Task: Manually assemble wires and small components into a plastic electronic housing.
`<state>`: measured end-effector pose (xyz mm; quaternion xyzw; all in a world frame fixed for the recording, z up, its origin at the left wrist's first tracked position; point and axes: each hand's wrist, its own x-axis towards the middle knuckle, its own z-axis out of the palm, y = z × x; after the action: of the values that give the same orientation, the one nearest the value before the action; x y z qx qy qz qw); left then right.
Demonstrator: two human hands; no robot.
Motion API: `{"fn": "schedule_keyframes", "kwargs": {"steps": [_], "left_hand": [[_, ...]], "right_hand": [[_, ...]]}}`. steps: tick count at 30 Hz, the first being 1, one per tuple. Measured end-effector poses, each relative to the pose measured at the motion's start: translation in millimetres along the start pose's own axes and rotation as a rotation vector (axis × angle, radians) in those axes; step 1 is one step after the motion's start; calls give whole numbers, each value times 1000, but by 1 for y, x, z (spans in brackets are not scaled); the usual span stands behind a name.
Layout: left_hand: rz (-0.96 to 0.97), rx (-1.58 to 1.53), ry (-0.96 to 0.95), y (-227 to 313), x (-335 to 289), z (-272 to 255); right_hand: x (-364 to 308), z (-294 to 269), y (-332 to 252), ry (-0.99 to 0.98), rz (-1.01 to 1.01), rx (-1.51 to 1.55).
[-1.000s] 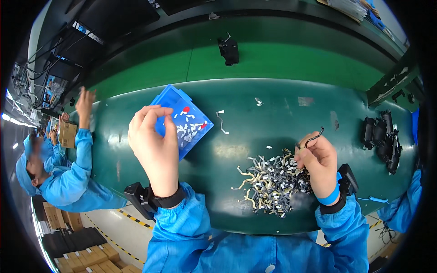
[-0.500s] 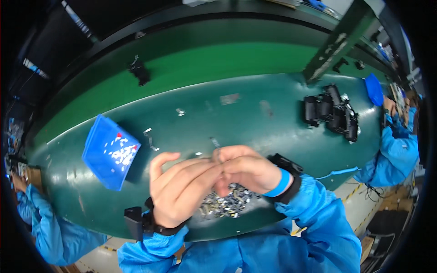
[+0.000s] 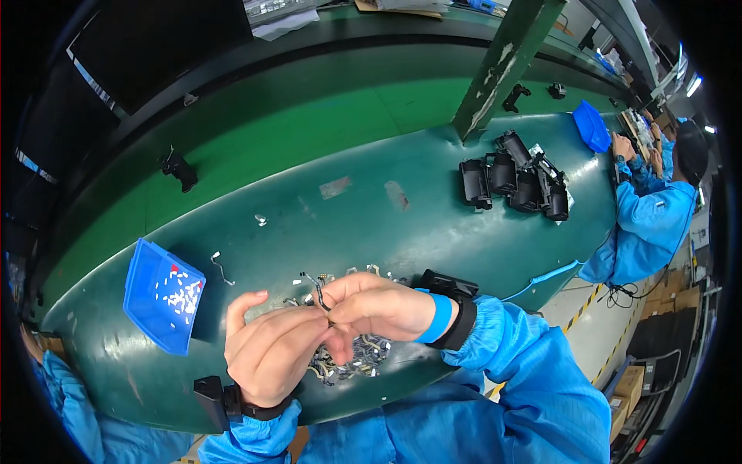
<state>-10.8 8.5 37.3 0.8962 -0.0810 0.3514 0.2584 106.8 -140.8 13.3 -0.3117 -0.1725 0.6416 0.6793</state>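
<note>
Right hand (image 3: 380, 309): pinching cable (image 3: 318, 289)
Left hand (image 3: 270, 352): can't tell
Pile (image 3: 363, 357): loads remaining underneath
Bin (image 3: 145, 309): bits (image 3: 183, 300) inside, left of hands

Count one left hand (image 3: 270, 348) and one right hand (image 3: 377, 308) at the grip, plus one dark cable (image 3: 317, 291) sticking out of it. Find one cable pile (image 3: 363, 356) beneath, too dense to tally. Left of the grip, add one loose cable (image 3: 222, 268), then one blue bin (image 3: 153, 325). Far to its right, add a second blue bin (image 3: 591, 127), one green post (image 3: 502, 69) and at least five black housings (image 3: 502, 175).
</note>
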Motion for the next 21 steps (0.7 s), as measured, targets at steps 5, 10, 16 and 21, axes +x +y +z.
{"fn": "schedule_keyframes", "kwargs": {"steps": [5, 10, 16, 21], "left_hand": [[-69, -39, 52, -5, -4, -4], [-215, -90, 152, -12, -8, -9], [-232, -136, 159, -15, -9, -6], [-294, -112, 182, -25, -11, 2]], "right_hand": [[-29, -8, -18, 279, -263, -625], [-82, -52, -80, 992, -582, -1444], [-177, -172, -199, 1637, -503, -1809], [-209, -212, -235, 1643, -181, -1886]]}}
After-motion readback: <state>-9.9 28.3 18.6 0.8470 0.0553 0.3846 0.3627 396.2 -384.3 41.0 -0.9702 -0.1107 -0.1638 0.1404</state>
